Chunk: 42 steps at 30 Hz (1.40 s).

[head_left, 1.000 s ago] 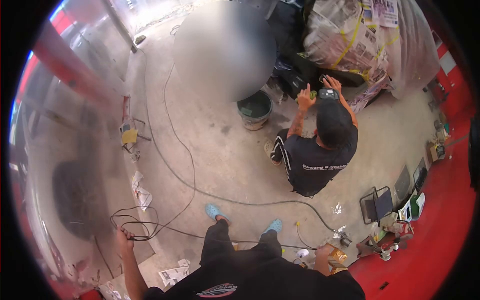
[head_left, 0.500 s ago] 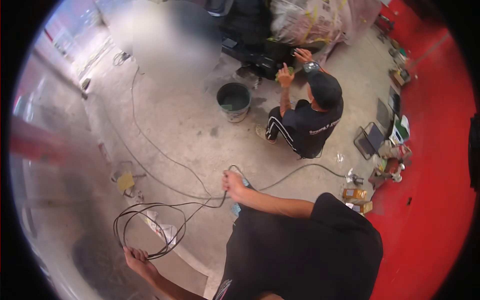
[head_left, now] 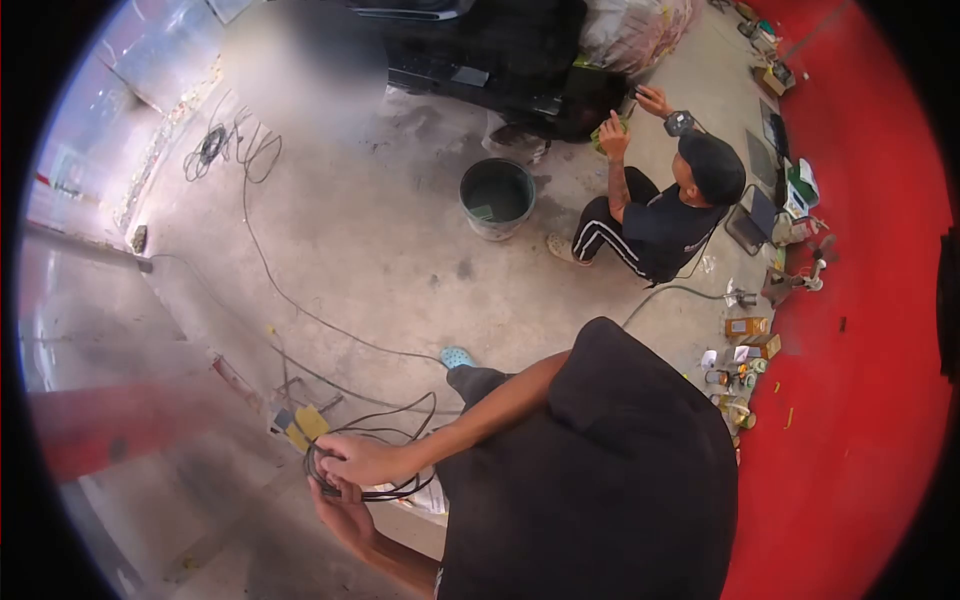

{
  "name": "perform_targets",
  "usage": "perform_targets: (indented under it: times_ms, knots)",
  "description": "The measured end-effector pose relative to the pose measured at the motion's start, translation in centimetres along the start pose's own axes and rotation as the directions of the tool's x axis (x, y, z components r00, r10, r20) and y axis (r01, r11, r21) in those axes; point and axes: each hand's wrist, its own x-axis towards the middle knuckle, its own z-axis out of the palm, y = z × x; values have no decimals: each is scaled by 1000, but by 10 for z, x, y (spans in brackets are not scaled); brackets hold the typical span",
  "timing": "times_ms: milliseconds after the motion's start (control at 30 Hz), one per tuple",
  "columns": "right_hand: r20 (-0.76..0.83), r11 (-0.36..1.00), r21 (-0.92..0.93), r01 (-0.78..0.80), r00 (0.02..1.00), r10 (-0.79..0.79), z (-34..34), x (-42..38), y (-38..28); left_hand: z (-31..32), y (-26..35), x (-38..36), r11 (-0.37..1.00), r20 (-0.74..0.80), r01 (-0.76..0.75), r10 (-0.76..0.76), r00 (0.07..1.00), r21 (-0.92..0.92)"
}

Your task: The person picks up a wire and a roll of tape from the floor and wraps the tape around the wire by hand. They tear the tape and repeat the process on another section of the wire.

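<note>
At 10 o'clock we see a tangled cord (head_left: 208, 150) on the floor. At 7, near a yellow pad (head_left: 308, 427), our left hand (head_left: 343, 507) curls around the coiled cable (head_left: 388, 494); our right hand (head_left: 362, 460) grips its loops too, fingers bent. The bucket (head_left: 497, 200) stands at 12. At 2, a person (head_left: 690, 195) crouches; at 3, boxes (head_left: 745, 327) sit.

the person wears a loose black t-shirt (head_left: 600, 480) with a plain back and a short, wide sleeve (head_left: 608, 368) ending above the elbow. below it are dark trousers (head_left: 474, 382) and a light blue clog (head_left: 457, 357), its top dotted with what look like small vent holes. the left hand (head_left: 343, 512) and right hand (head_left: 368, 460) are bare.
</note>
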Motion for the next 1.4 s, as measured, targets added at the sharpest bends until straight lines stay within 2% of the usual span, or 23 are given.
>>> perform_targets:
  times_ms: [100,133,200,267,333,433,467,567,600,700,767,833,867,933,967,1000,1033,1100,1133,1167,1300,1367,1400]
  knots:
    - [148,819,-506,272,962,-228,10,63,-38,94,59,53,993,-376,-89,55,925,-73]
    - [237,811,-522,266,958,-162,9,86,-46,80,76,81,994,-368,-106,99,925,0]
    - [401,792,-555,254,916,-13,4,134,-58,36,114,141,996,-74,-87,85,994,-14]
    - [365,762,-610,217,930,27,3,183,-51,-5,148,206,995,172,-47,61,983,-84]
    - [296,700,-679,222,955,-16,4,232,-54,-15,177,255,996,125,-44,54,991,-80]
    - [336,631,-705,324,936,-105,-7,326,-45,-45,219,335,997,128,-4,15,992,-83]
    - [276,626,-768,134,952,135,-12,353,-57,-58,229,362,995,133,12,2,991,-101]
    - [29,405,-904,139,964,-266,-30,417,-41,-105,273,441,995,204,92,-81,976,-46]
    - [-73,386,-922,10,977,-201,-40,433,-47,-111,289,463,994,140,109,-104,985,-23]
    - [-358,370,-879,-302,929,-91,-97,481,-45,-148,336,541,984,231,178,-172,958,-6]
    - [-488,351,-792,-500,863,130,-148,508,-39,-144,367,582,985,113,170,-173,978,36]
    - [-569,156,-748,-645,744,350,-193,536,-25,-150,392,638,986,71,150,-156,985,76]
    - [-572,181,-719,-671,719,395,-218,551,-11,-142,406,656,986,104,168,-167,980,-3]
    - [-542,254,-665,-702,688,482,-245,600,3,-156,434,714,994,124,98,-104,987,51]
    - [-564,321,-533,-783,612,555,-256,624,-2,-162,446,739,995,133,67,-77,988,77]
    - [-564,378,-375,-847,532,632,-258,644,-26,-160,462,762,993,24,50,-53,998,107]
    - [-535,409,-202,-890,450,715,-258,664,-41,-152,483,776,993,6,35,-36,999,114]
    - [-487,379,-382,-843,532,693,-273,708,-42,-127,512,807,996,-18,7,-5,1000,88]
    - [-474,344,-479,-807,568,673,-278,731,-44,-116,529,826,993,-136,-20,36,990,118]
    - [-458,303,-571,-763,603,653,-284,752,-46,-122,547,852,997,-101,-20,27,995,73]
    - [-447,222,-566,-794,522,726,-266,824,-117,-116,617,953,980,-108,-58,80,991,188]
    - [-456,277,-471,-838,499,737,-278,871,-102,-116,647,1007,962,-75,-35,58,995,272]
    - [-481,304,-403,-863,483,732,-267,886,-133,-125,665,1036,944,-32,-27,40,999,328]
